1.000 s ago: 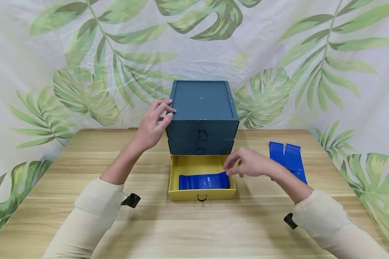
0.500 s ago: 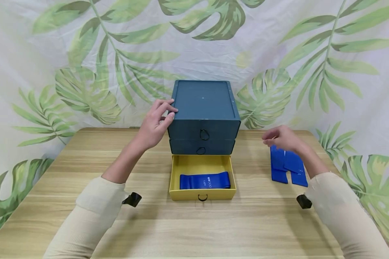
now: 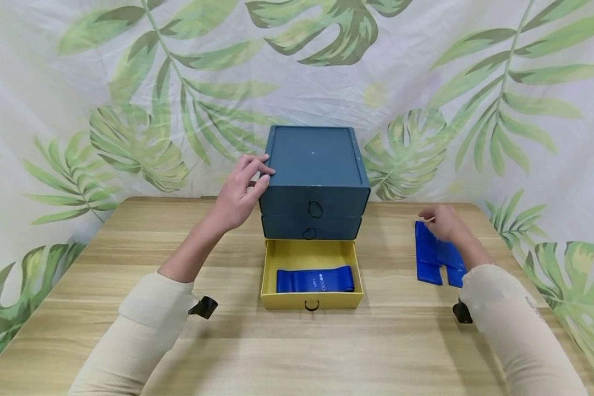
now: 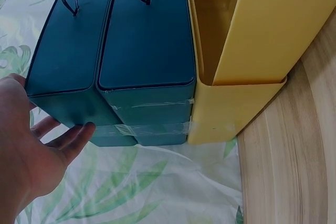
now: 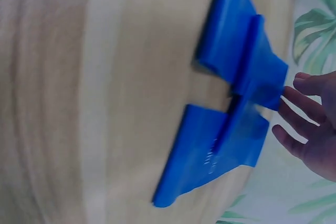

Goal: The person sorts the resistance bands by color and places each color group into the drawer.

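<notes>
My left hand [image 3: 241,192] rests on the top left edge of a stack of dark blue drawers [image 3: 317,157]; the left wrist view has its fingers [image 4: 79,139] against the side. Below them, a yellow drawer [image 3: 311,301] is pulled out. Inside it lies a folded blue resistance band [image 3: 307,280] marked "Light". At the right, my right hand [image 3: 445,223] hovers over the far end of more blue resistance bands [image 3: 428,258], which lie flat and overlap. In the right wrist view its fingers are spread loosely beside a band [image 5: 268,80]; whether they touch it I cannot tell.
The drawers stand at the back middle of a wooden table [image 3: 297,352]. Black loop pulls [image 3: 315,209] hang on the drawer fronts. Behind the table hangs a leaf-patterned cloth [image 3: 218,66].
My right hand has moved from the yellow drawer's right edge out to the bands at the right. The band in the drawer and my left hand have stayed in place.
</notes>
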`<action>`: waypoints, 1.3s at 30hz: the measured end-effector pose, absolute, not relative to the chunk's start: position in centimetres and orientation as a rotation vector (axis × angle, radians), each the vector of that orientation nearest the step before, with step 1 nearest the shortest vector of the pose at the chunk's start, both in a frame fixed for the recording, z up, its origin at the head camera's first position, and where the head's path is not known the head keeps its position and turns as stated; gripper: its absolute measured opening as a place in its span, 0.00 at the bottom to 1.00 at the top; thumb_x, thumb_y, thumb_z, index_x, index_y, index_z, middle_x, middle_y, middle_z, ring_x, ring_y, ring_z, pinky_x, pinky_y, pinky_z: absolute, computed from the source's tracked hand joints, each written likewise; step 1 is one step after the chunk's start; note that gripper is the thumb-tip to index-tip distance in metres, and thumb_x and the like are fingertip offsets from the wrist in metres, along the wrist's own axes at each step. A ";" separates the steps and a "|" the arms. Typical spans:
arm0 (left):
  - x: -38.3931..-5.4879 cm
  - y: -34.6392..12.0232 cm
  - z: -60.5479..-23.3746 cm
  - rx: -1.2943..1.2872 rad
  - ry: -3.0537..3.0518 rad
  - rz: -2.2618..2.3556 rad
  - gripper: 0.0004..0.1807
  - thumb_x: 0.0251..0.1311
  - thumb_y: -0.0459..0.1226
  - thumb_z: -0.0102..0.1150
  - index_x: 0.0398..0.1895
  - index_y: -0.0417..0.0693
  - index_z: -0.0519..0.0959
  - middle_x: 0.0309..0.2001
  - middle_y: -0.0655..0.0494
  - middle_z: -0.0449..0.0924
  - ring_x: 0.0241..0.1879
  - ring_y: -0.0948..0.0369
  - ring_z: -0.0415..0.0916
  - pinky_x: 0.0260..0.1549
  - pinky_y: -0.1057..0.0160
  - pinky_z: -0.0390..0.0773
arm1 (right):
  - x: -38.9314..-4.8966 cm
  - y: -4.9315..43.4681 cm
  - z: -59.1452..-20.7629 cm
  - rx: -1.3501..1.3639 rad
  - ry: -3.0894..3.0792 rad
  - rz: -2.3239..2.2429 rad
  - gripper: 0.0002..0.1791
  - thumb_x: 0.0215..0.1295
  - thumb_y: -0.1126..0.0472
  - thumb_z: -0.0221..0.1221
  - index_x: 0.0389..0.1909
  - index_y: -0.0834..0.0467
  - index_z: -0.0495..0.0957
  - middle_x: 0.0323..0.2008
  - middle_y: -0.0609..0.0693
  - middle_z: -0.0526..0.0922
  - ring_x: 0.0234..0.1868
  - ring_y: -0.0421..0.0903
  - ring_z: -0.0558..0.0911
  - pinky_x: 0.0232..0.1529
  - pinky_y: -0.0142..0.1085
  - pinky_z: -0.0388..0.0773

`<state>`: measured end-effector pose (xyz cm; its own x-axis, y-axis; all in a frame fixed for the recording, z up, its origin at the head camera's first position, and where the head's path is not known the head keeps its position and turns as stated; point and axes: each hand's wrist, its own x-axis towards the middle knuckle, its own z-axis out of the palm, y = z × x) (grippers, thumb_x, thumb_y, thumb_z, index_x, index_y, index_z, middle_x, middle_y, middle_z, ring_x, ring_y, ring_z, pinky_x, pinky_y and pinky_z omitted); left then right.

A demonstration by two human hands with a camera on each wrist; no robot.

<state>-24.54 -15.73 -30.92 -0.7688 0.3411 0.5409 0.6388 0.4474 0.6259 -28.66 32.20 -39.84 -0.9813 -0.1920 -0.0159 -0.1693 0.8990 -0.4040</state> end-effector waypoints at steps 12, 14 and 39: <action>-24.5 -15.7 -30.9 -0.839 -2.368 -1.225 0.15 0.79 0.36 0.45 0.51 0.35 0.79 0.71 0.40 0.64 0.65 0.45 0.69 0.56 0.42 0.78 | -28.3 32.2 -41.3 -0.129 3.049 -0.483 0.18 0.72 0.73 0.56 0.60 0.74 0.76 0.52 0.75 0.80 0.48 0.68 0.83 0.52 0.61 0.80; -24.5 -15.7 -30.9 -0.838 -2.369 -1.224 0.15 0.79 0.36 0.45 0.51 0.35 0.79 0.71 0.41 0.64 0.65 0.46 0.69 0.56 0.42 0.78 | -28.3 32.1 -41.3 -0.120 3.061 -0.487 0.18 0.71 0.73 0.56 0.59 0.74 0.77 0.50 0.74 0.81 0.45 0.66 0.83 0.50 0.60 0.81; -24.4 -15.6 -30.8 -0.826 -2.381 -1.229 0.15 0.79 0.36 0.45 0.52 0.34 0.78 0.71 0.40 0.64 0.67 0.45 0.68 0.57 0.42 0.77 | -23.8 27.3 -29.8 -0.174 2.830 -1.189 0.16 0.73 0.65 0.61 0.51 0.75 0.76 0.41 0.63 0.86 0.28 0.41 0.86 0.32 0.35 0.86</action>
